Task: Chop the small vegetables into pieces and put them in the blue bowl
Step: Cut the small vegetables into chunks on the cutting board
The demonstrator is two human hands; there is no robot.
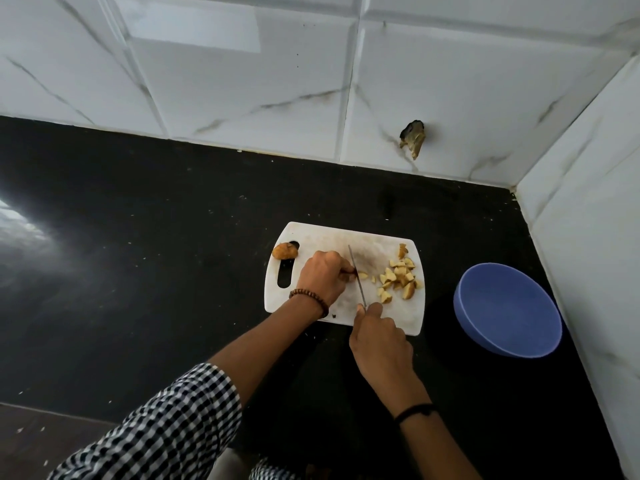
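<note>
A white cutting board (322, 237) lies on the black counter. My left hand (322, 277) pinches a small brown vegetable against the board, mostly hidden under the fingers. My right hand (379, 337) grips the handle of a knife (356, 277), whose thin blade stands on the board just right of my left fingertips, beside a cut piece (362, 275). A heap of yellow chopped pieces (400, 277) lies on the board's right part. One whole brown vegetable (284, 251) sits at the board's left edge by the handle slot. The blue bowl (507, 308) stands right of the board and looks empty.
White marbled tile walls close the counter at the back and right, forming a corner behind the bowl. A broken hole (412, 138) shows in the back wall. The black counter (138, 254) stretches far to the left, with crumbs on it.
</note>
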